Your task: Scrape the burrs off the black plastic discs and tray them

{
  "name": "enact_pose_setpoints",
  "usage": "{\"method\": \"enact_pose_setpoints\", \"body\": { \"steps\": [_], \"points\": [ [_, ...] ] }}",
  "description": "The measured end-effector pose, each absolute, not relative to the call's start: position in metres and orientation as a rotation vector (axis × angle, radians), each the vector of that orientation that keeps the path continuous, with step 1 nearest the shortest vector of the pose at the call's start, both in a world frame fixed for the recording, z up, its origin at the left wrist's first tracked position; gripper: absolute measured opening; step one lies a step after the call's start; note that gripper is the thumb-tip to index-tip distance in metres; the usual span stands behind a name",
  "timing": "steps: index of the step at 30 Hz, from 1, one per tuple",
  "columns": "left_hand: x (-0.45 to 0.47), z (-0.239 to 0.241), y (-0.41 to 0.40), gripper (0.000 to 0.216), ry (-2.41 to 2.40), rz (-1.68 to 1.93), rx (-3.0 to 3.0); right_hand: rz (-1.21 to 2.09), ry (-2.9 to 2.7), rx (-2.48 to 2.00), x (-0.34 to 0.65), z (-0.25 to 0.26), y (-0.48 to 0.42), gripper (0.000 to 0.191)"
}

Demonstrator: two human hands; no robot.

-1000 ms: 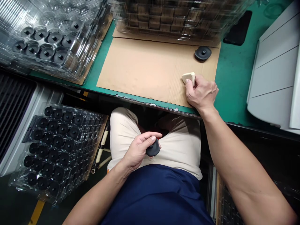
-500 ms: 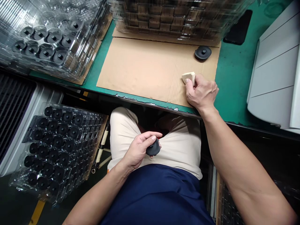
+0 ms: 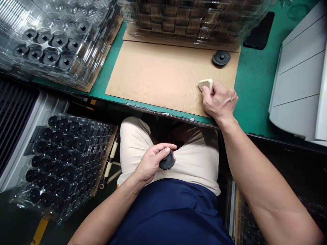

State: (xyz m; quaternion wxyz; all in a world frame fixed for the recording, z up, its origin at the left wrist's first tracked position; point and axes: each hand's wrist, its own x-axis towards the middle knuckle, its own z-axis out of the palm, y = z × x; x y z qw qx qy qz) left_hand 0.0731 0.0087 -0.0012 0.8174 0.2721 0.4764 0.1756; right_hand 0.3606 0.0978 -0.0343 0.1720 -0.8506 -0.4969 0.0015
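Note:
Over my lap, my left hand grips a round black part with a small raised stub, the thumb on its upper edge and the index finger stretched out. The fingers beneath it are mostly hidden. At the right of the cardboard sheet, my right hand is closed on a folded cream-coloured cloth, pinched between thumb and fingers. Another round black part lies on the cardboard beyond that hand, stub upward, touched by neither hand.
Clear plastic trays are stacked at the back of the green table. More trays of black parts stand at upper left and lower left. A dark flat slab and a pale panelled casing are on the right.

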Motion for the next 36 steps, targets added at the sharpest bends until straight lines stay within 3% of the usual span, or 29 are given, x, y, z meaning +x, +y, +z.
{"method": "enact_pose_setpoints", "body": {
  "steps": [36],
  "points": [
    [0.0732, -0.0050, 0.0062, 0.044, 1.011, 0.371, 0.571, 0.005, -1.386, -2.403, 0.3604, -0.0338, 0.0982, 0.034]
  ]
}}
